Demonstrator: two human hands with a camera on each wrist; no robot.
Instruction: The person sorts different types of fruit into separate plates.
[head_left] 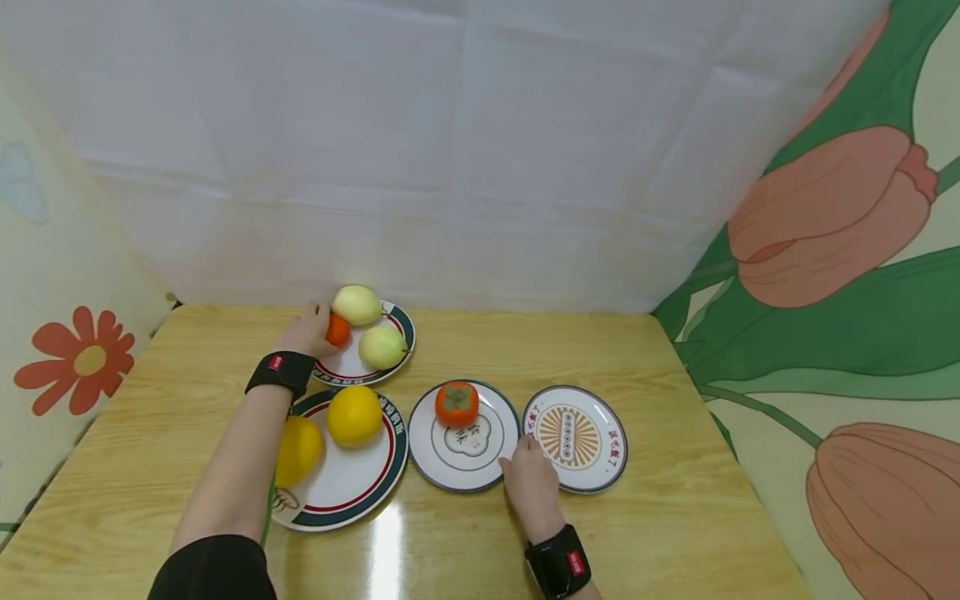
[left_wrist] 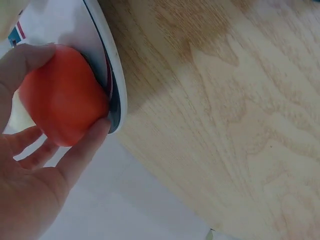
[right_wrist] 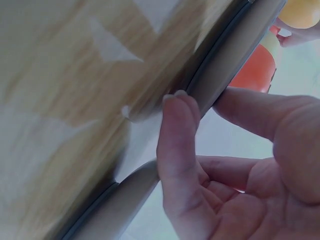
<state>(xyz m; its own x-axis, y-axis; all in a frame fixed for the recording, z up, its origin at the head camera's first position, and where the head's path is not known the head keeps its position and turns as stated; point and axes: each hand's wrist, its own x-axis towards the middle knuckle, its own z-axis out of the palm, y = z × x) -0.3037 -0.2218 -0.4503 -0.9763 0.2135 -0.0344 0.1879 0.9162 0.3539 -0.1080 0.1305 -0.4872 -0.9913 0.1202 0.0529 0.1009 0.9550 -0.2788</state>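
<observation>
In the head view, my left hand point(head_left: 303, 332) grips an orange-red persimmon point(left_wrist: 65, 95) at the left side of the back plate point(head_left: 401, 321). Two pale green pears point(head_left: 357, 305) lie on that same plate, right of the hand. My right hand point(head_left: 532, 483) is at the gap between two small white plates. Its thumb and a finger pinch the rim of the middle plate point(head_left: 442, 471), while the other fingers are curled. Another persimmon point(head_left: 457, 404) sits on the middle plate. The right-hand plate point(head_left: 611, 417), with a sunburst print, has its rim close by the fingertips.
A larger plate point(head_left: 375, 500) at the front left bears two yellow round fruits point(head_left: 354, 416), one partly hidden behind my left forearm. A white cloth point(head_left: 450, 167) hangs behind the wooden table point(head_left: 675, 533). Flower-patterned walls stand at both sides.
</observation>
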